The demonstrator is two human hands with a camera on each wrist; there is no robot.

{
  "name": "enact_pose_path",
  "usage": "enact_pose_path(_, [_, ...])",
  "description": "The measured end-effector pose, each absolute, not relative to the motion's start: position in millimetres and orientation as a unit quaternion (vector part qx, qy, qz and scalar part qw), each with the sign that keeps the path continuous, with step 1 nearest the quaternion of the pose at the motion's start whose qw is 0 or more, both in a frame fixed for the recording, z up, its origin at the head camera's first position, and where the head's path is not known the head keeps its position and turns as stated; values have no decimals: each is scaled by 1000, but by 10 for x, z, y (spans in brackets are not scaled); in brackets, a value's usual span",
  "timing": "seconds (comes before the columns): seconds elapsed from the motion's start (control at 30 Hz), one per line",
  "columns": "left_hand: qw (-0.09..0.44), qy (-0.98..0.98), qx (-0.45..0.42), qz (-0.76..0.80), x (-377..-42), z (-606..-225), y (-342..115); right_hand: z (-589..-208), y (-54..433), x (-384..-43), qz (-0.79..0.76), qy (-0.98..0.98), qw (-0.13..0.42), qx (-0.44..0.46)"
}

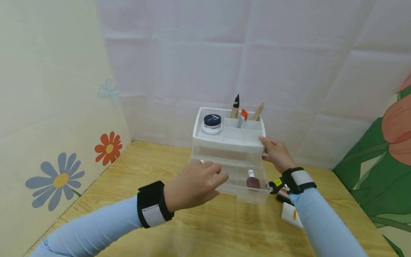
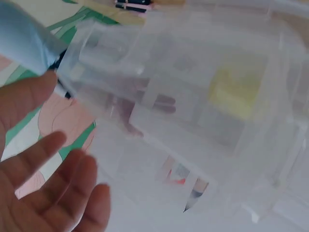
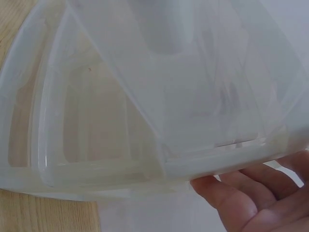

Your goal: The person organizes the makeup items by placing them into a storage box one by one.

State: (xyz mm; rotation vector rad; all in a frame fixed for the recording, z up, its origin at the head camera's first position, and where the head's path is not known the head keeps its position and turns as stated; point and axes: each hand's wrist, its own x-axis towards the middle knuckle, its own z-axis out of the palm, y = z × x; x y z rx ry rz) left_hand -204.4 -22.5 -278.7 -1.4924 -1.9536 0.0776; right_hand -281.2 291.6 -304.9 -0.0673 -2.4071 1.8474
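Note:
A white translucent drawer organizer (image 1: 228, 143) stands on the table with a clear drawer (image 1: 253, 196) pulled out. Inside that drawer is a dark red nail polish bottle (image 1: 253, 182) with a white cap. My right hand (image 1: 277, 154) grips the organizer's upper right edge, thumb on the top rim and fingers along the side. Just in front of the drawer hovers my left hand (image 1: 196, 185), its fingers loosely bent around nothing; the left wrist view shows these fingers (image 2: 79, 188) apart from the plastic. On the organizer's top sit a navy-lidded round case (image 1: 212, 120) and a white round case (image 1: 210, 129) below it.
The top's rear slots hold a black-tipped pen-like item (image 1: 236, 106), an orange-capped tube (image 1: 244, 114) and a beige pointed stick (image 1: 258, 111). A white box (image 1: 290, 214) and dark cosmetic tubes (image 1: 284, 197) lie on the wooden table (image 1: 154, 162) beside my right forearm. Fabric walls surround it.

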Motion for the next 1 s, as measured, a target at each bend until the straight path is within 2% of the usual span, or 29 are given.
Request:
enact_pose_path(0.2, [438,-719,-539,35,-2002,-3198,-148,-3045,2923,-2809,611,-789,55,-25])
enact_pose_path(0.4, [489,-694,-527,46,-2045,-3415,-63,-3031,2929,-2797,613,-788,47,-24])
enact_pose_path(0.57, [508,-690,-515,32,-2061,-3473,-17,-3033,2917,-2795,614,-788,44,-23])
enact_pose_path(1.0, [510,-686,-517,40,-2113,-3442,1,-3041,2920,-2797,610,-791,42,-24])
